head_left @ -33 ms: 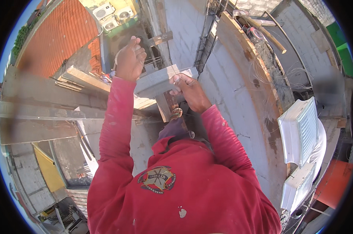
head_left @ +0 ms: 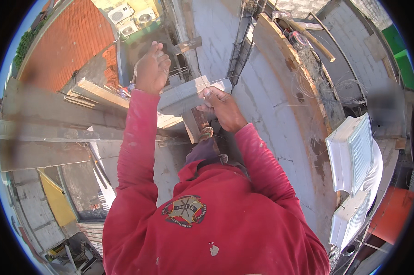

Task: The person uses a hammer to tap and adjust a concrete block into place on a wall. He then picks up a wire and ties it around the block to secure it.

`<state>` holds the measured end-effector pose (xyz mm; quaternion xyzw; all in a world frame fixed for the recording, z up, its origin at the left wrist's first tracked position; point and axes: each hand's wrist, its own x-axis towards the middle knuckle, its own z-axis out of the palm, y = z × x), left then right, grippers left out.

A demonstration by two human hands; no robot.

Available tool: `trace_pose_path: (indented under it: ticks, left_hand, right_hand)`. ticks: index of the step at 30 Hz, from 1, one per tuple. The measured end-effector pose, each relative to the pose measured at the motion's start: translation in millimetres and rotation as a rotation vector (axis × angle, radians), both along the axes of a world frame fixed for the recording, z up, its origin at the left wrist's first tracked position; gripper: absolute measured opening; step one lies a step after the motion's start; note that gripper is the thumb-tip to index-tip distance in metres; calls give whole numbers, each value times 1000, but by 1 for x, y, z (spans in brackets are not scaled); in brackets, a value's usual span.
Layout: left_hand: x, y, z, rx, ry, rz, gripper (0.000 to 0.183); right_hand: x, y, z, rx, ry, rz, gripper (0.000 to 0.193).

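Note:
My left hand is raised at the upper left with its fingers curled closed; what it holds, if anything, cannot be made out. My right hand pinches a thin string between thumb and fingertips. The string stretches across a pale grey block, which lies just beyond and beneath my hands. A piece of wood stands below the block, close to my right hand. Red sleeves cover both my forearms.
To the right runs a wall top with loose, tangled wire and a wooden handle on it. Two ribbed glass blocks are at its near end. Boards and an orange tiled roof lie left. Thin rods rise ahead.
My right hand has shifted very slightly. Otherwise both hands, the string and the block look the same.

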<state>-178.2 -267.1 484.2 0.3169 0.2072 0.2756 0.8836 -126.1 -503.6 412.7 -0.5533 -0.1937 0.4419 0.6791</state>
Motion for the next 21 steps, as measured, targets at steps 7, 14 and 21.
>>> trace_pose_path:
  ticks: [7,14,21]
  left_hand:
    - [28,-10,-8,16,-81,142,19]
    - [20,-7,-21,-106,-63,242,12]
    - [27,1,-9,-261,15,454,8]
  right_hand:
    - [-29,-1,1,-125,249,4,28]
    - [-30,-6,-6,-196,-150,-54,30]
    - [-44,-24,-56,-262,-542,-165,28]
